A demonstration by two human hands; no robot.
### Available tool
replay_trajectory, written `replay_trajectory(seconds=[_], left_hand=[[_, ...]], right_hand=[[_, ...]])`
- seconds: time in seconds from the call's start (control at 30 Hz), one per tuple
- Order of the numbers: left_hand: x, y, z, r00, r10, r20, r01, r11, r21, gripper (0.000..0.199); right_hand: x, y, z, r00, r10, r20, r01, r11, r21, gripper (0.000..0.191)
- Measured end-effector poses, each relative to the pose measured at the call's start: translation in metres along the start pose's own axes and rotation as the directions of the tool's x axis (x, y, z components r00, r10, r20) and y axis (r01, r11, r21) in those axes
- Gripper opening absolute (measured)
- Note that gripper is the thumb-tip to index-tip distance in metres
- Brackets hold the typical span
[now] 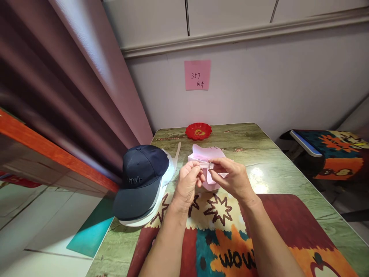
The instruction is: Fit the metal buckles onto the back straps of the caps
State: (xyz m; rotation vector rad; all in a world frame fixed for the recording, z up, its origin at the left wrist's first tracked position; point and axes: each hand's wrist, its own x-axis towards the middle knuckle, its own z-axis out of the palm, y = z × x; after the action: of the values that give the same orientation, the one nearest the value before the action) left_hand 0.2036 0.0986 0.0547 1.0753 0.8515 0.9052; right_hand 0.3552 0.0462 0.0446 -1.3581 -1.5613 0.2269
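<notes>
A pink cap lies on the table in front of both hands, partly covered by them. My left hand pinches one end of the cap's pale strap. At the strap's other side, the fingers of my right hand are closed on it near a small buckle. Left of the hands, a dark navy cap rests over a white cap, whose light strap sticks up toward the back of the table.
A red scalloped dish sits at the back of the green table. A patterned mat covers the front. A pink note is on the wall. Curtains hang at left, and a stool stands at right.
</notes>
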Motion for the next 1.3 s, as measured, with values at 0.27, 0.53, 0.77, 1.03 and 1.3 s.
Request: replay_trajectory(seconds=[0.27, 0.53, 0.77, 1.03, 1.3], left_hand=[[0.005, -0.004, -0.011, 0.972, 0.206, -0.112, -0.170, 0.949, 0.265, 0.008], [-0.001, 0.004, -0.010, 0.898, 0.408, 0.163, -0.432, 0.751, 0.499, 0.031], [0.006, 0.002, -0.018, 0.927, 0.336, 0.165, -0.373, 0.789, 0.489, 0.015], [0.008, 0.004, -0.023, 0.973, 0.193, 0.128, -0.228, 0.889, 0.398, 0.020], [0.012, -0.008, -0.016, 0.974, 0.222, 0.038, -0.222, 0.924, 0.311, 0.021]], right_hand=[[0.002, 0.001, -0.001, 1.000, -0.006, 0.010, 0.006, 1.000, -0.023, 0.027], [-0.001, 0.002, 0.005, 0.995, -0.083, 0.048, 0.088, 0.990, -0.108, 0.037], [0.000, 0.008, -0.006, 0.992, 0.078, 0.096, -0.059, 0.980, -0.191, 0.028], [0.003, 0.002, -0.012, 0.978, 0.183, 0.099, -0.171, 0.977, -0.124, 0.023], [0.000, -0.001, -0.012, 0.998, 0.063, 0.019, -0.054, 0.952, -0.301, 0.028]])
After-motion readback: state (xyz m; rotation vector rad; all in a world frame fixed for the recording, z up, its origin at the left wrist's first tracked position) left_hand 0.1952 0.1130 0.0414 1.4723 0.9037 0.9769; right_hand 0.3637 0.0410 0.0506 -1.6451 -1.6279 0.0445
